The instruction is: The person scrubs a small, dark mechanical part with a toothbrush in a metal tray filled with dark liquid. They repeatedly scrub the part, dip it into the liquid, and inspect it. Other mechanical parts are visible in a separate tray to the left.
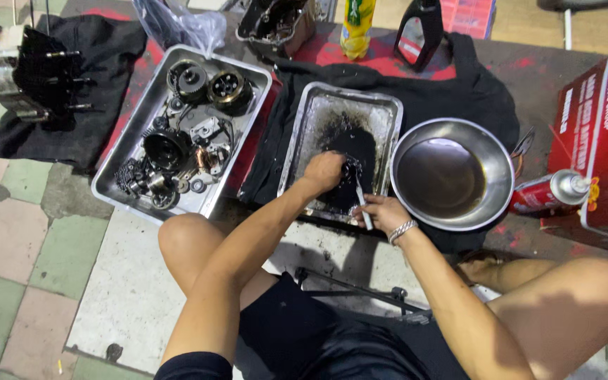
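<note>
The left hand (323, 171) is curled shut, knuckles up, pressing on a dark part (350, 169) in the oily pool near the front edge of the blackened metal tray (304, 116). The right hand (383, 211) pinches a thin white brush (362, 200) at that tray's front right corner, wrist bent inward, beside the round steel bowl (452, 176)

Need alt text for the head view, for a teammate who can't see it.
A squatting person's left hand presses a dark part into a black, oily metal tray while the right hand holds a thin brush. Alongside sit a tray of engine parts and a round steel bowl.
</note>
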